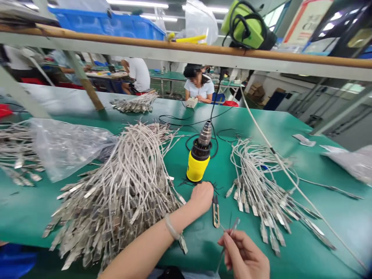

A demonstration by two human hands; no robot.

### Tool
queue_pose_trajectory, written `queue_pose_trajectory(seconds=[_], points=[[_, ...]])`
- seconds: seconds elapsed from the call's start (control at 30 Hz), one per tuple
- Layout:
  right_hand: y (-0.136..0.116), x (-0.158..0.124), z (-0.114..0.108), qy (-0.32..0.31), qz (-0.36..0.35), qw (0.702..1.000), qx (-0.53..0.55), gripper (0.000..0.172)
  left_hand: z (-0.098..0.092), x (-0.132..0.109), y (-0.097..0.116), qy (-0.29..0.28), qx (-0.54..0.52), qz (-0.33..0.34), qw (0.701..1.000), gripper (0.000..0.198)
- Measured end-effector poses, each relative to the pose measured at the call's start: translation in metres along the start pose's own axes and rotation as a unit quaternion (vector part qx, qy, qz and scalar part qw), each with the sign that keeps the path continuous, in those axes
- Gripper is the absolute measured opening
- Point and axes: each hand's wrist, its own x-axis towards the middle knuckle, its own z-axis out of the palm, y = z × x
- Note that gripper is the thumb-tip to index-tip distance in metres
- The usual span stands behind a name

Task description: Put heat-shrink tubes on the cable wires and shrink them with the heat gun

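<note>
My right hand (247, 255) pinches a thin grey cable (235, 224) between thumb and fingers, low in the head view; fine wire ends show at its tip. My left hand (202, 198) is closed, knuckles up, at the foot of a yellow heat gun (198, 164) that stands nozzle up. Thin black pieces (216, 187) lie around that foot, and whatever the left fingers hold is hidden. Between my hands lies a pair of thread snips (216, 212). A large heap of pale USB cables (128, 186) spreads left of my left arm.
A smaller bundle of USB cables (261, 186) lies on the green table (325, 193) at right. A clear plastic bag (69, 145) rests at left. A white cord (270, 145) slants down the right side. Overhead runs a shelf (162, 48). Across the table sits a person (203, 91).
</note>
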Motion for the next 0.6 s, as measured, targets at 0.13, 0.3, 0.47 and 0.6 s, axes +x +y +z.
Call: queue_pose_trajectory(seconds=[0.13,0.3,0.47,0.6], points=[[-0.006,-0.004,0.006,-0.023,-0.022,0.999,-0.018,0.029,-0.017,-0.018,-0.017,0.030,-0.059,0.023,0.998,0.011],[-0.017,-0.007,0.015,-0.050,-0.048,0.996,-0.051,0.030,-0.026,-0.029,-0.032,0.070,-0.126,0.016,0.989,0.013],[-0.017,-0.003,0.019,-0.052,-0.042,0.996,-0.058,0.032,-0.013,-0.015,-0.030,0.069,-0.181,0.020,0.981,0.016],[-0.012,0.001,0.020,-0.043,-0.042,0.996,-0.060,0.031,-0.004,-0.007,-0.030,0.075,-0.234,0.005,0.969,0.019]])
